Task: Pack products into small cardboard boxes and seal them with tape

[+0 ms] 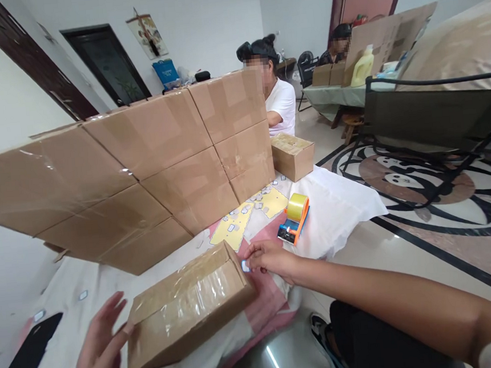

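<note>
Left hand (pixel 97 351): grip open, palm bracing box (pixel 187 306) end.
Right hand (pixel 269 259): fingertips pinching small sticker (pixel 245 266) against box corner.

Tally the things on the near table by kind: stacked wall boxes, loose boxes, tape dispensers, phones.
Stacked wall boxes: 6
Loose boxes: 2, one taped box between the left hand and right hand, one small box farther off
Tape dispensers: 1
Phones: 1
Total: 10
</note>
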### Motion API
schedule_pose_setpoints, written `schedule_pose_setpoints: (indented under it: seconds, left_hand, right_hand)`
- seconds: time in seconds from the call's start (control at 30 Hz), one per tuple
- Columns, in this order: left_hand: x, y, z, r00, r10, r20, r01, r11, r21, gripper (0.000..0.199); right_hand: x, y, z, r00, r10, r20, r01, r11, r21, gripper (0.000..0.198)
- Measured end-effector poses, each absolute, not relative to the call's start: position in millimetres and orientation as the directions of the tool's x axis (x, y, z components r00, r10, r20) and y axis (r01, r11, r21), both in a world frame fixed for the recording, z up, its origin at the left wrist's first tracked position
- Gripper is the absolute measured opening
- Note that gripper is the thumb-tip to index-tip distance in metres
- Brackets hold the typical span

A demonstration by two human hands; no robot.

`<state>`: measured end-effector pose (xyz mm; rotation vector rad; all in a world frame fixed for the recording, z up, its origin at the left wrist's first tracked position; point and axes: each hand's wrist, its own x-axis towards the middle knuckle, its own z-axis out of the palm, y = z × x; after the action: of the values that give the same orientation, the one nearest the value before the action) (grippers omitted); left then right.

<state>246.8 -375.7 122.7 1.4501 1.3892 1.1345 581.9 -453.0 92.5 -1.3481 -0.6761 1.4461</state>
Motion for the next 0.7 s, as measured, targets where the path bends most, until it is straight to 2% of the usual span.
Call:
schedule_pose_setpoints:
  seconds: [0.1, 0.17, 0.3, 0.5, 0.7]
  left_hand:
    - [275.4, -384.4, 117.4, -0.037, 0.961, -0.276, 0.031, 0.277, 0.960, 0.064]
    - [282.1, -389.7, 114.2, -0.048, 0.933, -0.357, -0.056, 0.354, 0.934, 0.066]
    - [280.5, -392.2, 109.1, -0.026, 0.940, -0.339, -0.098, 0.335, 0.937, 0.060]
    - [289.2, -395.2, 104.8, -0.078, 0.964, -0.254, -0.198, 0.235, 0.952, 0.065]
    - [291.9, -398.4, 101.0, -0.042, 0.986, -0.160, -0.279, 0.142, 0.950, 0.066]
  right_hand:
    - [578.6, -449.8, 93.0, 0.104, 0.909, -0.404, -0.292, -0.361, -0.886, 0.017]
    - [578.1, -448.7, 92.8, 0.092, 0.908, -0.410, -0.291, -0.369, -0.883, 0.017]
    - [580.3, -449.2, 91.3, 0.068, 0.912, -0.405, -0.276, -0.372, -0.886, 0.017]
    - [582.8, -451.3, 91.4, 0.051, 0.913, -0.405, -0.271, -0.378, -0.885, 0.018]
    - [585.9, -447.6, 89.7, 0.005, 0.918, -0.397, -0.272, -0.381, -0.883, 0.021]
